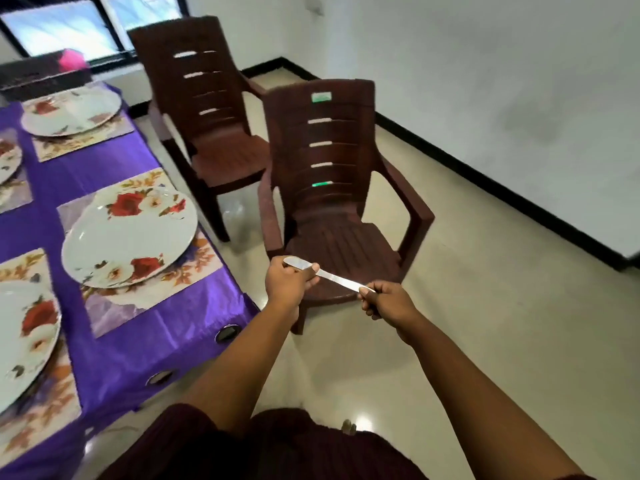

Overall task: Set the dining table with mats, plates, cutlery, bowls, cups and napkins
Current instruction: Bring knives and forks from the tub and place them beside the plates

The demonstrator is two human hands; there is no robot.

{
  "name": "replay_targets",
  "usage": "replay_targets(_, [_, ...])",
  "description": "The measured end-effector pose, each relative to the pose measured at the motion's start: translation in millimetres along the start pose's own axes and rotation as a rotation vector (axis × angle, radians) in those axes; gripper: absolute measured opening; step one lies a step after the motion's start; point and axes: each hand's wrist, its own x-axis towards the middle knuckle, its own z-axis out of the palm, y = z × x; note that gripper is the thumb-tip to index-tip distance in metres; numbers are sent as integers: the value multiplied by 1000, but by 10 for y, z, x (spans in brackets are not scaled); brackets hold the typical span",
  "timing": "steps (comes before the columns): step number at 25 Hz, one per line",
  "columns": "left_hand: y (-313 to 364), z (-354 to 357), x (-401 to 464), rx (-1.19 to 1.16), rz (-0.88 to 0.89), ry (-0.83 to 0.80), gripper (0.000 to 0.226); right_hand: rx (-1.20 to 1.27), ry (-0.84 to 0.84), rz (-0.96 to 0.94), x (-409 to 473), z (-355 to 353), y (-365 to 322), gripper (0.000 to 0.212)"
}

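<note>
Head view, looking down past your dark maroon clothing: both your arms reach forward over the pale tiled floor, bare from the elbow. Your left hand is held out ahead with its back up, fingers curled and thumb laid along the broad end of a silver metal table knife, so that grip is clamped on the knife. Your right hand, just to its right and slightly nearer you, pinches the knife's narrow end with fingers curled round it. The knife hangs level between the two hands, in the air in front of the nearer chair's seat, off to the right of the tabletop and not touching it.

Going left to right: the purple satin-covered tabletop runs along the left edge. On it you can count four white round plates with red rose prints, each lying on a floral rectangular placemat: one at the lower left, one partly cut off at the left edge, one in the middle, one at the far end. A dark tray with something pink in it sits at the far end, blurred. To the right stand two dark brown moulded plastic armchairs, the farther and the nearer, side by side.
</note>
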Motion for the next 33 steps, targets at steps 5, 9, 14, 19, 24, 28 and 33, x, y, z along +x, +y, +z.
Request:
replay_targets(5, [63, -315, 163, -84, 39, 249, 28, -135, -295, -43, 666, 292, -258, 24])
replay_targets(9, [40, -732, 425, -126, 41, 456, 20, -174, -483, -31, 1093, 843, -388, 25])
replay_targets(14, [250, -1103, 842, -192, 65, 605, 9, -200, -623, -29, 1653, 1484, -739, 29])
replay_targets(19, [663, -1462, 1620, -240, 39, 696, 20, -262, -677, -95, 2247, 2038, -1466, 27])
replay_targets(24, [1046, -1781, 2014, -358, 98, 786, 30, -332, -668, -191, 2662, 2491, -2040, 13])
replay_targets(28, [1178, -2028, 2095, -443, 128, 885, 35, -339, -740, -226, 2680, 2824, -2345, 14])
replay_targets(33, [1204, -2217, 2096, -548, 154, 972, 36, -403, -803, -254, 2625, 3113, -2573, 10])
